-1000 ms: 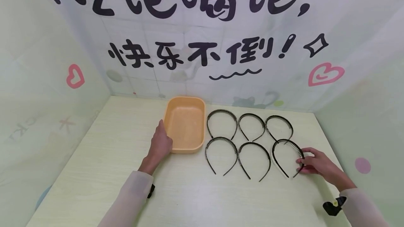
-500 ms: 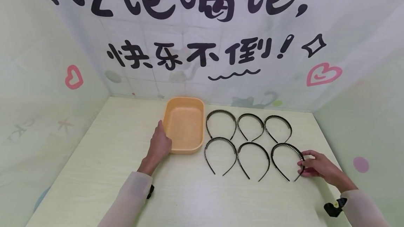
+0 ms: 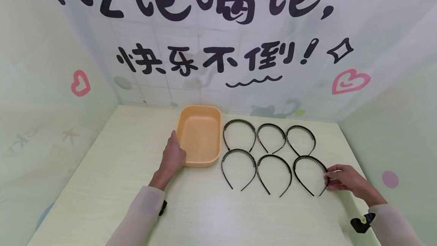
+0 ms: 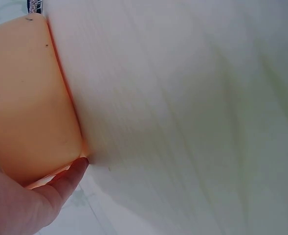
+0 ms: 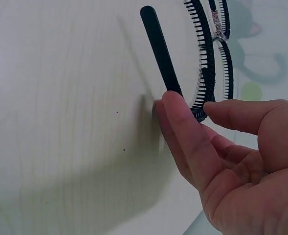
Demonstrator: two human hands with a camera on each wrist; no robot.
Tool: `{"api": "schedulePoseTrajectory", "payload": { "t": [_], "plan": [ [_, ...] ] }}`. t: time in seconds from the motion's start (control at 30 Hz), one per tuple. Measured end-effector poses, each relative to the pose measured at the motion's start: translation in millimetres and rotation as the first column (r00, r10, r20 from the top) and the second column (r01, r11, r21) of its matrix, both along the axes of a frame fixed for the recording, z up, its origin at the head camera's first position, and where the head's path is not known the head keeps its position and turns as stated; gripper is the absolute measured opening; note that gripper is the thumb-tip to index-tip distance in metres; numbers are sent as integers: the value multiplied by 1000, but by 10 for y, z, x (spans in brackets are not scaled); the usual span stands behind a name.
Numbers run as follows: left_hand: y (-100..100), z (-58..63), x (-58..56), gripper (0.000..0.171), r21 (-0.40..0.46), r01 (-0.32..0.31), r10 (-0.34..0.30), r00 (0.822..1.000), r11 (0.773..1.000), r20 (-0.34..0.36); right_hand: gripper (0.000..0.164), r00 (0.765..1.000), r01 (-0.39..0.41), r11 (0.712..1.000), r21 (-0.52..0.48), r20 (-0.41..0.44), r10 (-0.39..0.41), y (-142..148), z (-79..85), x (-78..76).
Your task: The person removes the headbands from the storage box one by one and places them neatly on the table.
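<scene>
In the head view my left hand (image 3: 173, 155) grips the left side of an orange plastic tray (image 3: 201, 161), which holds nothing. In the left wrist view a digit (image 4: 68, 181) presses the tray's lower corner. Several black toothed headbands lie flat in two rows right of the tray. At the right end of the front row, my right hand (image 3: 349, 181) holds the right arm of a headband (image 3: 308, 157). Up close, the headband (image 5: 161, 49) passes between my fingertips, with a digit on either side of it. Part of it is hidden behind them.
The back row has a left headband (image 3: 239, 120), a middle one (image 3: 272, 125) and a right one (image 3: 301, 127). Two more, a left (image 3: 239, 150) and a middle one (image 3: 274, 156), lie in front. Printed curtains enclose the pale wooden table (image 3: 205, 215) on three sides.
The front right headband has shifted slightly toward the front, then stayed put. My right fingers have drawn back a little to the right. The left hand and tray look unmoved.
</scene>
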State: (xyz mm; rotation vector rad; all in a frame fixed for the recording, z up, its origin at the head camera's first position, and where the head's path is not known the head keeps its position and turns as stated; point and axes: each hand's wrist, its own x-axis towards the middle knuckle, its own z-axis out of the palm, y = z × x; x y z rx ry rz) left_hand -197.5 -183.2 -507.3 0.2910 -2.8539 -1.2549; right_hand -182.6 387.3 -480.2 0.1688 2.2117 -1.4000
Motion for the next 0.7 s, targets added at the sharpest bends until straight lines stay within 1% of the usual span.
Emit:
{"api": "schedulePoseTrajectory", "payload": {
  "t": [0.23,0.4,0.5,0.6,0.7],
  "plan": [
    [8,10,6,77,8,10,-10,1000,1000,3,27,1000,5,997,83,-6,-4,5,41,-10],
    [-16,22,2,79,-4,21,-21,1000,1000,19,29,1000,-15,992,129,-20,17,-23,46,-30],
    [-31,35,2,79,-6,32,-32,999,999,33,29,999,-24,984,176,-32,30,-31,65,-57],
    [-51,59,11,77,-16,52,-52,998,999,37,30,997,-27,967,255,-64,45,-36,111,-91],
    [-75,110,31,74,-59,57,-57,998,997,11,36,984,-31,933,359,-150,91,-75,182,-131]
  ]
}}
